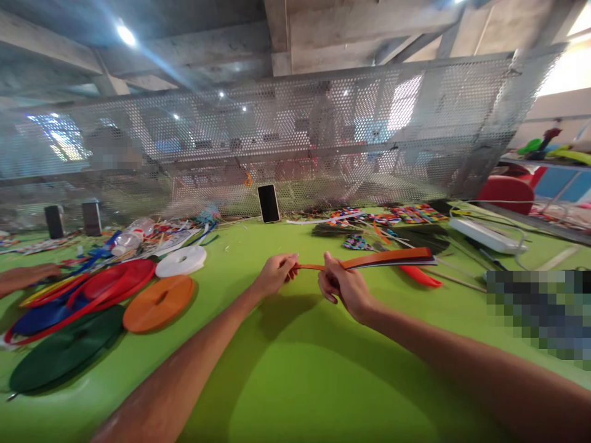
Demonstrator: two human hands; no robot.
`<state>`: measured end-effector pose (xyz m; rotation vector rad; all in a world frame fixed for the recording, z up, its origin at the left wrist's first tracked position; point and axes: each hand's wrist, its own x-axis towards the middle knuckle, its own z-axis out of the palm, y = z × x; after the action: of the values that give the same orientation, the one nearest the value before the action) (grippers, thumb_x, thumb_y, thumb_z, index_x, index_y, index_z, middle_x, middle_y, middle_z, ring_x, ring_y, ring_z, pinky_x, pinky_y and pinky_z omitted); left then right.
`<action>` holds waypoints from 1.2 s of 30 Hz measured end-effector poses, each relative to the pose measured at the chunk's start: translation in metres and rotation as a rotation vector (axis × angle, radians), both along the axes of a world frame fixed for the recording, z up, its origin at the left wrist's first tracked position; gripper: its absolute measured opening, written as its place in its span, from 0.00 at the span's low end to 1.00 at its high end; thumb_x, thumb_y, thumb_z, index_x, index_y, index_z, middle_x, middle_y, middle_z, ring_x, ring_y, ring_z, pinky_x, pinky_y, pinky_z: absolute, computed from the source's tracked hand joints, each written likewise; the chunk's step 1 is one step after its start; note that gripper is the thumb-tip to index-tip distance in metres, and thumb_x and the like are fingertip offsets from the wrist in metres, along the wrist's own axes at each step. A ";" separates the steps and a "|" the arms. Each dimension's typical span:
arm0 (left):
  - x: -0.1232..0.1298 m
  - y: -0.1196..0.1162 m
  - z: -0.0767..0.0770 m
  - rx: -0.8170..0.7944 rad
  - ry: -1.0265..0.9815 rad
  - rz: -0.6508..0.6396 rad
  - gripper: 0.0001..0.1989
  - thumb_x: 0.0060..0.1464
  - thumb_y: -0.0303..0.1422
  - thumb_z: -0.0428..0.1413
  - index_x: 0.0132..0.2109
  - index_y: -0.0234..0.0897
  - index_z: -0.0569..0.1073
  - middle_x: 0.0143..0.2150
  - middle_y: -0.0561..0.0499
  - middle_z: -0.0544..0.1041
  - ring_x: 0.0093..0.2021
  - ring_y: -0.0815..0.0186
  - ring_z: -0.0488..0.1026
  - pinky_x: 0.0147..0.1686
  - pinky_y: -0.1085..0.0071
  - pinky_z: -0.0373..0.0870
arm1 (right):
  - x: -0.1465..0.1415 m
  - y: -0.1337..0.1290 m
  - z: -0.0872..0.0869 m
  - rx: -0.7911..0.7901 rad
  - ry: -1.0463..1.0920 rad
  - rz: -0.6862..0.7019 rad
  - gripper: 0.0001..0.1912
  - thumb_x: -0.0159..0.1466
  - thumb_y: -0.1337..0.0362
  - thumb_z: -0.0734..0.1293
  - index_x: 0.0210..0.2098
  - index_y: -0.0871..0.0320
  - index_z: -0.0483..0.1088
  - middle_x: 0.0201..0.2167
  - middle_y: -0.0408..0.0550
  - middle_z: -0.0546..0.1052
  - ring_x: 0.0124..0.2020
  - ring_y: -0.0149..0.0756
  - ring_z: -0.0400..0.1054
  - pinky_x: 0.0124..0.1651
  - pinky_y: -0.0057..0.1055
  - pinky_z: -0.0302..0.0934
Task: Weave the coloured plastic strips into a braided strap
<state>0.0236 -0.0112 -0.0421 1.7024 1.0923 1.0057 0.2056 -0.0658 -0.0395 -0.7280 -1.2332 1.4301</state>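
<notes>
Near the middle of the green table (277, 381), my left hand (277, 274) pinches the end of a narrow orange strip. My right hand (344, 284) is closed around a bundle of flat strips (392, 257), orange on top with dark and white ones below, which sticks out to the right. The orange strip (310, 267) stretches level between the two hands, above the tabletop. A red curved piece (421, 277) lies beneath the bundle's right end.
Rolls of orange (178, 294), white (182, 262), dark green (69, 354), red and blue strip lie left. Another person's hand (34, 275) reaches in there. A phone (268, 203) stands before a perforated metal screen (295, 147). Woven pieces (418, 213) and a white device (484, 237) lie back right.
</notes>
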 end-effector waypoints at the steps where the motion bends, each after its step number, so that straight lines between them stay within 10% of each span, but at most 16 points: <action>1: -0.001 0.001 -0.002 -0.061 0.004 -0.030 0.22 0.54 0.48 0.55 0.25 0.33 0.74 0.20 0.51 0.71 0.19 0.70 0.66 0.21 0.75 0.61 | 0.000 0.000 0.001 0.010 0.013 -0.019 0.30 0.61 0.40 0.63 0.16 0.54 0.52 0.09 0.35 0.54 0.11 0.25 0.50 0.16 0.27 0.45; 10: -0.005 0.003 0.009 -0.187 -0.453 0.177 0.21 0.36 0.45 0.69 0.27 0.31 0.74 0.17 0.58 0.64 0.14 0.79 0.56 0.14 0.79 0.48 | 0.000 0.003 -0.004 0.014 0.026 -0.153 0.24 0.61 0.41 0.64 0.26 0.55 0.59 0.11 0.36 0.62 0.10 0.28 0.57 0.14 0.25 0.50; 21: -0.001 -0.003 0.006 -0.106 -0.282 0.118 0.21 0.46 0.48 0.63 0.30 0.35 0.67 0.16 0.60 0.63 0.15 0.78 0.56 0.15 0.80 0.49 | 0.004 0.001 0.000 0.006 -0.076 -0.100 0.30 0.64 0.43 0.58 0.55 0.59 0.61 0.14 0.36 0.69 0.13 0.33 0.64 0.16 0.25 0.56; 36: -0.016 0.006 0.017 -0.086 -0.225 -0.001 0.23 0.44 0.49 0.65 0.29 0.35 0.66 0.16 0.60 0.62 0.15 0.78 0.55 0.15 0.79 0.49 | 0.003 0.010 -0.007 0.073 -0.227 -0.212 0.23 0.62 0.44 0.61 0.35 0.59 0.68 0.12 0.37 0.67 0.12 0.28 0.60 0.15 0.23 0.50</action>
<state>0.0072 -0.0055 -0.0249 1.4814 0.9737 1.1043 0.2088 -0.0562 -0.0465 -0.9609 -1.3310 1.1468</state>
